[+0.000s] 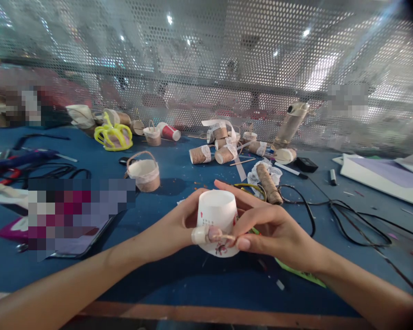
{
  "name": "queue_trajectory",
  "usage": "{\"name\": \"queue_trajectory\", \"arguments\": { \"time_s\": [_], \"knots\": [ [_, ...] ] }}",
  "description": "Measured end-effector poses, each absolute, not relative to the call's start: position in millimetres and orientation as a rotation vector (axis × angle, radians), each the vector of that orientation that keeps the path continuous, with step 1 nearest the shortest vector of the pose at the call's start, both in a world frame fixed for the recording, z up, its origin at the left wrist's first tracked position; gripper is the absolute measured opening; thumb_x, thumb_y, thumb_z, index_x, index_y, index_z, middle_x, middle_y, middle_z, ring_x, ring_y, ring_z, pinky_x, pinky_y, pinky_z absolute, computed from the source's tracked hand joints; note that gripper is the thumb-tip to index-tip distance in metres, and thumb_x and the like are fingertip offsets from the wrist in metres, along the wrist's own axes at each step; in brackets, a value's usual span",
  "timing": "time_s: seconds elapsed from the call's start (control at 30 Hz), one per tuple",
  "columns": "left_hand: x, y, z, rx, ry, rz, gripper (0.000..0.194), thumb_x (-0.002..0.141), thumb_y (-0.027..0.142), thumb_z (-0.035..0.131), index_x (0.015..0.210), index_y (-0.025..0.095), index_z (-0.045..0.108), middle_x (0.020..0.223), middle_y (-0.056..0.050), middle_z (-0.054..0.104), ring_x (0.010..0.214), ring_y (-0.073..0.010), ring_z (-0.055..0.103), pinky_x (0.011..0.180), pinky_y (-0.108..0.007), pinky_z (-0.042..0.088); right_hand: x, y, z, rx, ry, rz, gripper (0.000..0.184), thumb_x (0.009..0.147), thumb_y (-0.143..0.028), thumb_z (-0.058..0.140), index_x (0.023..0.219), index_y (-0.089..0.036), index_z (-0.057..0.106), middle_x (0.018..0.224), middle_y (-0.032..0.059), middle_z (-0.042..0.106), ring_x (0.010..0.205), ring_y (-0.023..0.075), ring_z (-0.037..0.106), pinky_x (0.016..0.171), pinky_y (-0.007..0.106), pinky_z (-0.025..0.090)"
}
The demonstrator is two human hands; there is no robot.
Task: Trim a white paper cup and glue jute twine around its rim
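Observation:
A white paper cup (216,215) with a small red print is held upside down, bottom up, above the blue table (179,279). My left hand (181,227) wraps its left side; the thumb, with a bandage on it, presses the front. My right hand (268,227) grips the cup's right side, and its thumb and fingers pinch a thin pale strand (227,237) against the cup's front. A spool of brown twine (269,184) lies just behind my right hand.
A twine-covered cup basket with a handle (143,174) stands behind left. Several wrapped cups (213,149), a yellow frame (113,134), a red cup (169,132) and a bottle (291,123) line the mesh screen. Black cables (347,220) trail right. A phone (75,229) lies left, white boards (385,176) far right.

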State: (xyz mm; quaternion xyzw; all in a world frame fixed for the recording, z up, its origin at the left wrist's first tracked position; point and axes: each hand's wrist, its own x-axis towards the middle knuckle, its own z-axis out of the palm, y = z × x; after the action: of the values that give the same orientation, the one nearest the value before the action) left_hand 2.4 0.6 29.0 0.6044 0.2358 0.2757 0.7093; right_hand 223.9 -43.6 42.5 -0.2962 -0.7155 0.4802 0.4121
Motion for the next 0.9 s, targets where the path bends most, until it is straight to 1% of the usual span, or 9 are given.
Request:
{"name": "queue_trajectory", "arguments": {
  "time_s": [0.1,0.23,0.33,0.4,0.47,0.6,0.7,0.77,0.9],
  "knots": [
    [5,2,25,1.343,0.508,0.634,0.051,0.075,0.036,0.082,0.117,0.024,0.054,0.099,0.001,0.063,0.092,-0.0168,0.062,0.08,-0.027,0.049,222,-42,42,-0.763,-1.833,1.169,0.005,0.084,-0.023,0.076,0.087,-0.027,0.079,0.136,0.0026,0.063,0.14,0.0245,0.046,0.115,0.043,0.037],
    [7,1,24,1.454,0.591,0.741,0.05,0.076,0.035,0.081,0.114,0.024,0.05,0.102,0.0,0.06,0.091,-0.0172,0.062,0.075,-0.026,0.051,218,-45,40,-0.828,-1.788,1.097,0.006,0.087,-0.027,0.073,0.088,-0.026,0.079,0.139,0.0029,0.058,0.127,0.0226,0.057,0.111,0.039,0.043],
    [3,-2,29,1.592,0.634,0.735,0.047,0.083,0.041,0.074,0.118,0.025,0.046,0.107,-0.003,0.06,0.092,-0.0187,0.063,0.073,-0.026,0.052,216,-49,39,-0.863,-1.756,1.06,0.006,0.088,-0.028,0.073,0.088,-0.027,0.079,0.139,0.0034,0.057,0.125,0.0239,0.058,0.112,0.041,0.043],
    [-3,-2,35,1.751,0.654,0.752,0.04,0.092,0.046,0.061,0.122,0.025,0.046,0.11,-0.005,0.061,0.097,-0.0212,0.062,0.078,-0.029,0.052,215,-52,37,-0.858,-1.728,1.048,0.006,0.087,-0.026,0.073,0.088,-0.028,0.079,0.139,0.003,0.056,0.129,0.0247,0.055,0.112,0.042,0.042],
    [-12,1,42,2.039,0.678,0.777,0.031,0.096,0.047,0.052,0.117,0.023,0.053,0.112,-0.006,0.062,0.1,-0.023,0.061,0.083,-0.032,0.05,216,-54,37,-0.833,-1.703,1.045,0.009,0.088,-0.024,0.073,0.089,-0.029,0.079,0.141,0.0017,0.056,0.131,0.0247,0.053,0.112,0.042,0.042],
    [-36,8,45,2.551,0.904,0.714,0.032,0.087,0.042,0.067,0.113,0.025,0.062,0.112,-0.006,0.065,0.105,-0.0306,0.06,0.095,-0.039,0.043,222,-54,36,-0.804,-1.673,1.053,0.014,0.088,-0.021,0.072,0.093,-0.033,0.078,0.143,-0.0003,0.054,0.13,0.0239,0.053,0.112,0.043,0.043],
    [-58,8,32,2.692,1.301,0.677,0.042,0.087,0.048,0.065,0.12,0.021,0.061,0.128,-0.013,0.061,0.126,-0.0402,0.049,0.112,-0.054,0.031,225,-53,36,-0.823,-1.686,1.071,0.013,0.088,-0.022,0.072,0.092,-0.033,0.078,0.143,-0.0004,0.054,0.129,0.0233,0.054,0.112,0.043,0.041],
    [-73,6,18,2.711,1.45,0.687,0.047,0.088,0.051,0.064,0.121,0.018,0.06,0.133,-0.016,0.057,0.133,-0.0436,0.043,0.115,-0.059,0.026,224,-53,35,-0.834,-1.704,1.082,0.011,0.088,-0.022,0.072,0.092,-0.031,0.078,0.143,0.0003,0.055,0.129,0.0232,0.054,0.113,0.042,0.041],
    [-95,4,-3,2.636,1.303,0.81,0.048,0.084,0.05,0.069,0.127,0.033,0.058,0.131,-0.004,0.059,0.131,-0.0426,0.046,0.118,-0.053,0.026,223,-53,35,-0.821,-1.716,1.101,0.01,0.088,-0.022,0.073,0.091,-0.029,0.079,0.142,0.0016,0.055,0.131,0.0233,0.053,0.111,0.04,0.042]
  ]
}}
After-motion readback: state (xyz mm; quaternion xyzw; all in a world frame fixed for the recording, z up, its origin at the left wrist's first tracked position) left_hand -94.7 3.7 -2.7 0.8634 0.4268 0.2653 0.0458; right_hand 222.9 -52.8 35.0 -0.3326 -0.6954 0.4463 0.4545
